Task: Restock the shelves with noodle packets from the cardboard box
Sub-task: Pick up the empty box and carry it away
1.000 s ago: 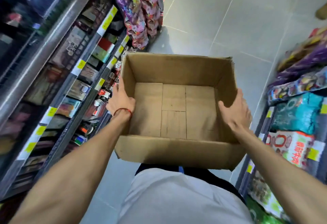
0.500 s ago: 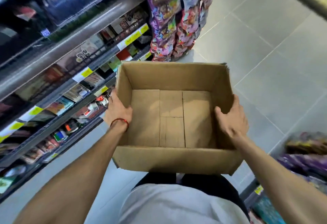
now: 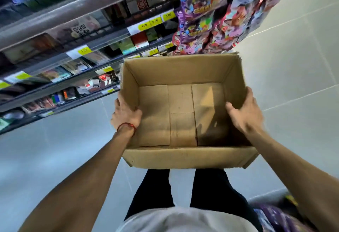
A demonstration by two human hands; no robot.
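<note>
Between the two bare forearms, out in front of the body and above the floor (image 3: 293,70), a cardboard box (image 3: 183,156) is held with its open top facing the camera. Its brown bottom flaps are in plain sight from wall to wall.

The left hand (image 3: 126,112) grips the box's left wall. Its thumb hooks over the rim onto the inner face, while its fingers (image 3: 120,101) lie close together against the outside, their tips hidden behind the cardboard. A red string bracelet (image 3: 127,126) circles that wrist. The right hand (image 3: 245,114) clamps the right wall in the same way: the thumb is inside and the fingers (image 3: 250,97) are curled together round the outside just past the rim.

To the left run the shelves (image 3: 60,61), tiered and edged with yellow price tags (image 3: 145,24). They are stocked with small boxes and flat packs too blurred to identify; some are possibly noodle packets. Beyond the box's far wall hang colourful snack bags (image 3: 211,22), close to the end of the shelves. The floor is pale grey tile.

Below the box show black trousers (image 3: 211,189) and the hem of a white shirt (image 3: 183,219). Purple packets (image 3: 275,217) sit at the lower right edge, partly cut off by the right forearm.
</note>
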